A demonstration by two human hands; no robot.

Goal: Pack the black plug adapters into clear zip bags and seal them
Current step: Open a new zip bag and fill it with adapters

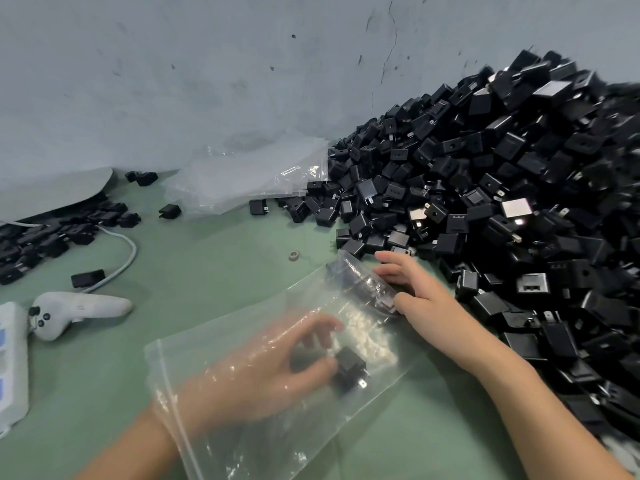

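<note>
The left hand (263, 368) is inside the clear zip bag (374, 337), entered through the open mouth at lower left. Its fingers are curled and pinch one black adapter (349, 367) near the bag's middle. The hand is motion-blurred and seen through film, so the exact finger contact is unclear. The right hand (415, 292) grips the bag's far closed end from outside, fingers bent over a dark cluster (360, 282) already inside. The number of pieces in that cluster cannot be made out. The bag lies flat on the green counter (207, 258), running from lower left to centre right.

The main pile of adapters (485, 185) fills the right of the frame against the grey wall (173, 64) and is cut off at the right edge. The right forearm touches its foot. A stack of empty bags (249, 178) lies at upper centre, touching the pile. A smaller pile (52, 233) at left is partly hidden and cropped. A white cable (128, 251), a white controller (79, 310) and a cropped white device (10, 362) occupy the left edge. Bare counter lies between controller and bag.
</note>
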